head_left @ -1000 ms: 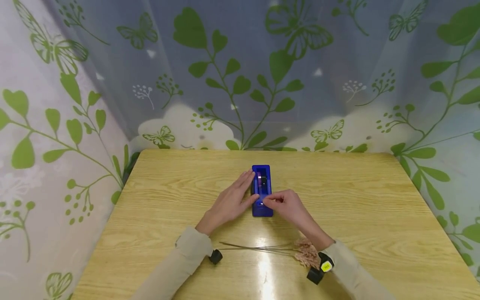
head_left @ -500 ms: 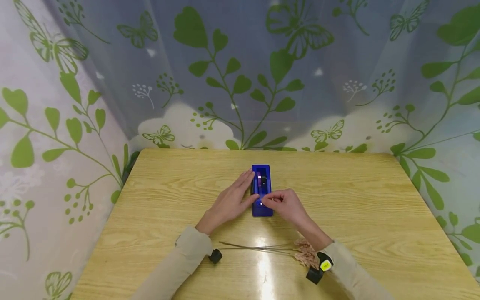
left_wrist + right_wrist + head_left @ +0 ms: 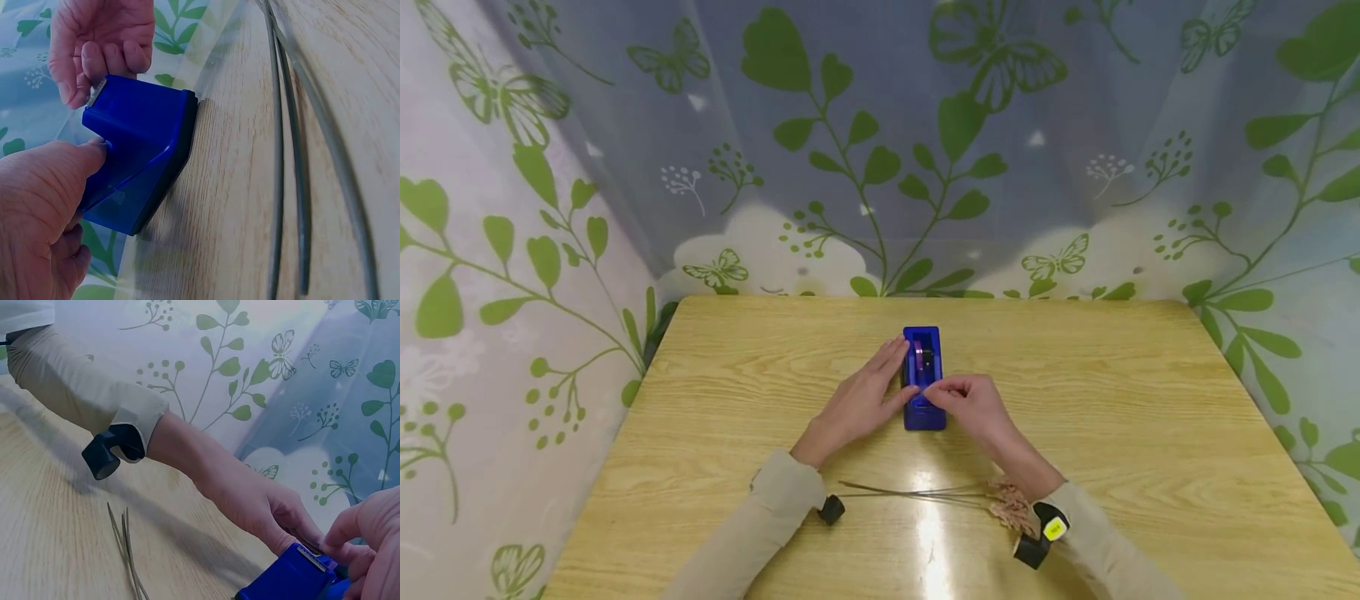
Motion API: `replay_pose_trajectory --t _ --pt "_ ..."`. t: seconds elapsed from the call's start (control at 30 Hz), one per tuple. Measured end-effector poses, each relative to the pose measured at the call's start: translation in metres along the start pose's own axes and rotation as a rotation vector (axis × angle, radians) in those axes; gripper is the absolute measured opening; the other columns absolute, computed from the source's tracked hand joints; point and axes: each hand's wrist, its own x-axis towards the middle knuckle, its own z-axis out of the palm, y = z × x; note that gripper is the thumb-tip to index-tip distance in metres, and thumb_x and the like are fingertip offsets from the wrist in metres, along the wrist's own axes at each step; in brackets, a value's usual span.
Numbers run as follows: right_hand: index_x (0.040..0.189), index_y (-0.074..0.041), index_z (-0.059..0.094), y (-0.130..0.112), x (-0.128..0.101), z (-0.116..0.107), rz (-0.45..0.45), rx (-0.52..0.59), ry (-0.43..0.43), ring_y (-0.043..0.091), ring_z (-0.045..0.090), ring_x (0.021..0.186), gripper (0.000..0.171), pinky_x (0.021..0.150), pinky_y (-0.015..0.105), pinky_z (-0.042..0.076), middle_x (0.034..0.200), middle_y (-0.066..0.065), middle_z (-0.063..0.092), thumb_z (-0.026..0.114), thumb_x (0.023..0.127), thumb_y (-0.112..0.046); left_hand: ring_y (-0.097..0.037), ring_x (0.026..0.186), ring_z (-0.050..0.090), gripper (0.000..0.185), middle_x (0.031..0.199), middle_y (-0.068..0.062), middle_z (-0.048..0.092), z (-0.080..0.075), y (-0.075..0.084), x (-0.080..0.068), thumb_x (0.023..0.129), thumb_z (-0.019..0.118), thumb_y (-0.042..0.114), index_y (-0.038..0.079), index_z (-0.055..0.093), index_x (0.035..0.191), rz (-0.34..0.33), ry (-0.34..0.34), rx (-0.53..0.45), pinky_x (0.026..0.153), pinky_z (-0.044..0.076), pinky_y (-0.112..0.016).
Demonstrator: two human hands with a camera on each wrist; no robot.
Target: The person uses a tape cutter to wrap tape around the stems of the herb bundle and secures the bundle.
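A blue tape dispenser stands lengthwise on the table, its roll of tape showing purple in the well. My left hand holds it from the left, fingers laid along the side wall and thumb at its front part. In the left wrist view that thumb presses on the dispenser just below the serrated cutter. My right hand has thumb and forefinger pinched together by the cutter, at the tape's end, which the fingertips mostly hide. The right wrist view shows the right hand close over the dispenser.
Dried stems with fluffy pinkish heads lie across the wooden table between the forearms, the heads partly under the right wrist. Black wrist cameras sit on both cuffs. A patterned curtain hangs behind the table.
The right hand's pinching fingertips have shifted slightly up at the cutter, and the bright glint there is gone. The left hand stays on the tape dispenser. The head view has tilted slightly.
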Motion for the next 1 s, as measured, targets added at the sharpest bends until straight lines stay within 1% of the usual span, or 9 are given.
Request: replay_pose_trajectory --t 0.1,0.2,0.37,0.5,0.63,0.77,0.87,1.0 --pt "0.092 0.002 0.075 -0.002 -0.002 0.002 0.049 0.016 0.000 0.013 0.047 0.072 0.019 0.063 0.025 0.039 0.078 0.001 0.064 0.072 0.098 -0.015 -0.026 0.158 0.022 0.076 0.173 -0.009 0.021 0.000 0.001 0.000 0.108 0.052 0.048 0.008 0.023 0.166 -0.006 0.003 -0.006 0.122 0.036 -0.043" --pt "0.090 0.003 0.073 -0.002 -0.006 0.004 0.067 0.032 0.010 0.013 0.047 0.071 0.019 0.063 0.025 0.039 0.076 0.001 0.063 0.072 0.098 -0.015 -0.026 0.158 0.022 0.075 0.172 -0.010 0.023 0.000 0.001 0.000 0.108 0.053 0.047 0.008 0.024 0.166 -0.005 0.009 -0.005 0.122 0.035 -0.044" --pt "0.092 0.004 0.073 -0.005 -0.013 0.005 0.073 0.044 0.027 0.015 0.050 0.075 0.021 0.065 0.026 0.040 0.078 0.002 0.064 0.073 0.097 -0.016 -0.028 0.158 0.023 0.075 0.172 -0.010 0.023 0.000 0.002 0.001 0.108 0.053 0.047 0.009 0.024 0.166 -0.004 0.010 0.000 0.121 0.036 -0.045" --pt "0.094 0.004 0.072 -0.005 -0.019 0.006 0.100 0.057 0.027 0.018 0.048 0.075 0.023 0.066 0.028 0.040 0.076 0.002 0.060 0.072 0.098 -0.019 -0.028 0.158 0.024 0.076 0.173 -0.010 0.023 0.000 0.001 0.001 0.108 0.053 0.048 0.009 0.023 0.166 -0.002 0.012 0.004 0.120 0.038 -0.045" --pt "0.097 0.005 0.071 -0.005 -0.025 0.008 0.107 0.065 0.031 0.018 0.046 0.077 0.024 0.069 0.030 0.039 0.076 0.001 0.057 0.071 0.099 -0.020 -0.026 0.158 0.022 0.077 0.173 -0.009 0.022 -0.001 0.001 0.001 0.108 0.053 0.049 0.009 0.023 0.166 0.003 0.013 0.014 0.119 0.039 -0.044" --pt "0.098 0.006 0.072 -0.003 -0.028 0.010 0.114 0.077 0.045 0.019 0.047 0.081 0.025 0.073 0.032 0.039 0.078 0.002 0.059 0.071 0.099 -0.019 -0.025 0.159 0.022 0.077 0.173 -0.009 0.023 -0.001 0.001 0.001 0.108 0.053 0.049 0.009 0.023 0.166 0.007 0.012 0.014 0.120 0.038 -0.043" --pt "0.098 0.006 0.071 -0.001 -0.029 0.012 0.124 0.088 0.056 0.019 0.048 0.083 0.025 0.075 0.032 0.040 0.079 0.001 0.059 0.071 0.098 -0.019 -0.027 0.158 0.022 0.077 0.172 -0.011 0.023 -0.001 0.002 0.001 0.108 0.053 0.049 0.008 0.023 0.165 0.013 0.016 0.013 0.120 0.038 -0.044" --pt "0.096 0.004 0.072 -0.003 -0.033 0.014 0.144 0.101 0.066 0.019 0.050 0.087 0.023 0.080 0.033 0.039 0.082 0.002 0.063 0.072 0.097 -0.019 -0.029 0.158 0.024 0.077 0.172 -0.011 0.023 -0.001 0.002 0.001 0.108 0.053 0.049 0.007 0.023 0.165 0.015 0.016 0.014 0.120 0.038 -0.045"
